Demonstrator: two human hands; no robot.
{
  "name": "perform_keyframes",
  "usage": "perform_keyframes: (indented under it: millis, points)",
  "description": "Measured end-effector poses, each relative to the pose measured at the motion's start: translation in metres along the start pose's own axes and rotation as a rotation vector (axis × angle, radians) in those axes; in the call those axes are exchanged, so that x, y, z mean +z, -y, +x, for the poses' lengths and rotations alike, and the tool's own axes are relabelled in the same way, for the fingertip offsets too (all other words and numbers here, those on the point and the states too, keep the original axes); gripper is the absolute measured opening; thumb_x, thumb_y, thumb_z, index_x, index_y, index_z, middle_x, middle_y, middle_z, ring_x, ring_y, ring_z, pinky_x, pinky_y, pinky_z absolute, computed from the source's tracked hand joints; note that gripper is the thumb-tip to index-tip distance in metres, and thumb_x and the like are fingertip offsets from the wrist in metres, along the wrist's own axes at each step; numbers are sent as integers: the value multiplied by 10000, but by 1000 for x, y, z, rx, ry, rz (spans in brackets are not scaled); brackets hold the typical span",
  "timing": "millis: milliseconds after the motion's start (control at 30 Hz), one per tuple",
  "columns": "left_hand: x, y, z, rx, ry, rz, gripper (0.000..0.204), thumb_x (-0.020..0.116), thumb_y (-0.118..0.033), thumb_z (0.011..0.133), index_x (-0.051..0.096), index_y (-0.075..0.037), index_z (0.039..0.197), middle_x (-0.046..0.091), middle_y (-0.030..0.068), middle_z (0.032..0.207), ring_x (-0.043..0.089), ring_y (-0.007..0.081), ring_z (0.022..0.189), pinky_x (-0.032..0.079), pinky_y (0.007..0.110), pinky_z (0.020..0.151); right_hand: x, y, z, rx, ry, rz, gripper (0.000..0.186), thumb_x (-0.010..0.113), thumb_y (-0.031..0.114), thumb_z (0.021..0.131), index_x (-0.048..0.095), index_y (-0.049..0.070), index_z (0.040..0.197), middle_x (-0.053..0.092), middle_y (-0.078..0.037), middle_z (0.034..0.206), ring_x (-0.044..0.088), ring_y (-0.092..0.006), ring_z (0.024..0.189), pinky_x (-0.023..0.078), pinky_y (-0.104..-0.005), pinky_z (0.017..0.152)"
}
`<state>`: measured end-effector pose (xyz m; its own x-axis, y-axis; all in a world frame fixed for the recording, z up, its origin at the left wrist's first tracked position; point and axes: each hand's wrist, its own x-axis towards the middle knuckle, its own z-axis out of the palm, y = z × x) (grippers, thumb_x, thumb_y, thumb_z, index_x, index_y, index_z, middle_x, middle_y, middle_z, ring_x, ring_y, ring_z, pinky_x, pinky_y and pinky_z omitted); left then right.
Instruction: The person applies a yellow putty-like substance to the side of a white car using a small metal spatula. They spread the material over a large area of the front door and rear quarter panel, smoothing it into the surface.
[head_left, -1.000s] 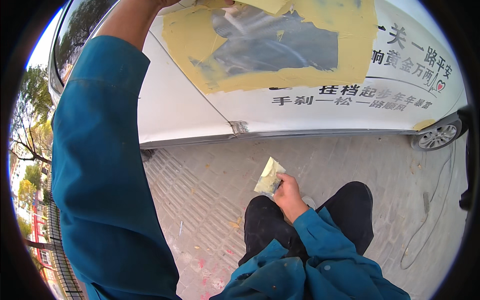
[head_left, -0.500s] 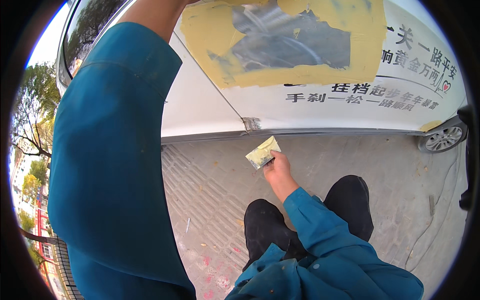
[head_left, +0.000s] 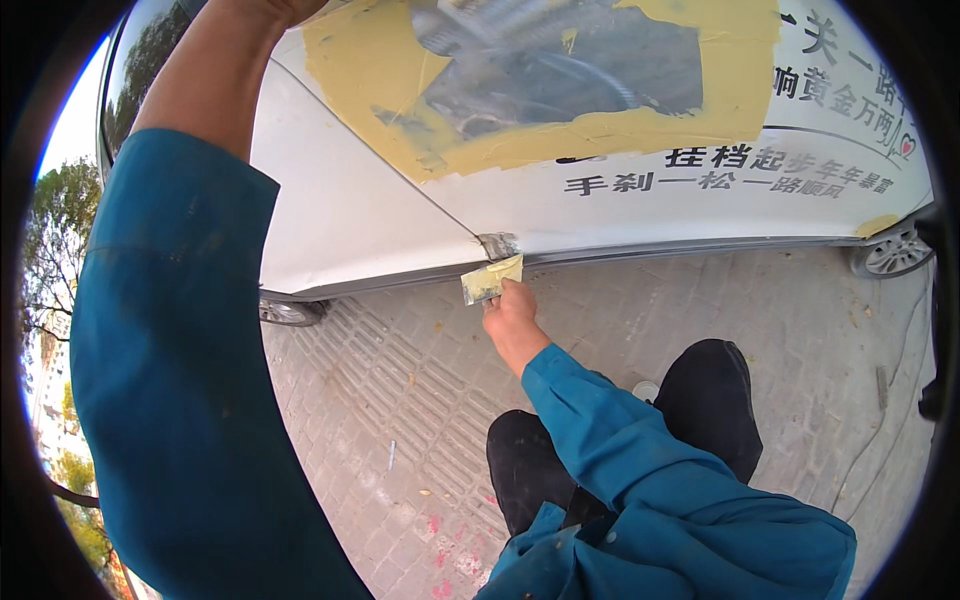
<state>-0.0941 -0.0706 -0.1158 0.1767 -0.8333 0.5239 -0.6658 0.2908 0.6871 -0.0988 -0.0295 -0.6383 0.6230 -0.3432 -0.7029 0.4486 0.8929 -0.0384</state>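
My right hand (head_left: 510,315) grips a small flat spreader plate (head_left: 490,280) smeared with pale yellow putty, held near the scraped, damaged spot (head_left: 497,246) on the white car's lower edge; I cannot tell whether they touch. Above it, the car's door (head_left: 350,220) carries a large yellow putty patch (head_left: 375,85) around a sanded grey area (head_left: 560,75). My left hand (head_left: 298,8) is raised at the upper edge of the view, left of that patch, its fingers mostly out of sight.
Paving (head_left: 330,400) runs below the car, with my dark-trousered knees (head_left: 700,390) over it. A pale round container (head_left: 645,390) is partly hidden beside my right knee. A wheel (head_left: 885,255) is at the right, another (head_left: 290,310) at the left. A cable (head_left: 870,450) lies at the right; trees (head_left: 55,260) stand far left.
My right hand has moved up and leftward with the spreader, from near my knees to the car's lower edge. My left hand stays high, with more of the bare forearm now showing.
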Motion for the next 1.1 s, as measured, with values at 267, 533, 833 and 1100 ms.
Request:
perform_keyframes:
  millis: [267,533,833,1100]
  points:
    - [5,-2,-1,-15,-29,0,446,505,-452,1147,683,-46,1202,775,60,950,749,148,729,615,318,583,14,-6,-6,40,21,78,253,585,152,1080,577,67,1318,612,-57,1323,598,-228,1221,452,-417,1117]
    - [5,-5,-4,-10,-38,61,466,500,-476,1146,689,-53,1203,775,51,943,749,134,729,616,307,586,16,-13,-6,21,-31,79,266,601,175,1080,587,53,1316,613,-59,1333,596,-224,1246,444,-389,1115]
    - [-1,-5,-2,-9,56,49,477,507,-483,1142,697,-50,1203,782,53,955,752,135,742,623,303,623,30,-8,0,23,0,119,264,582,100,1088,590,45,1346,582,-77,1396,580,-255,1283,480,-417,1171]
    - [2,0,0,24,-32,25,462,520,-463,1142,701,-42,1202,781,60,996,755,136,800,630,307,687,50,-2,-3,-58,-3,-113,254,661,63,1060,615,10,1304,570,-114,1393,584,-263,1232,547,-405,1120]
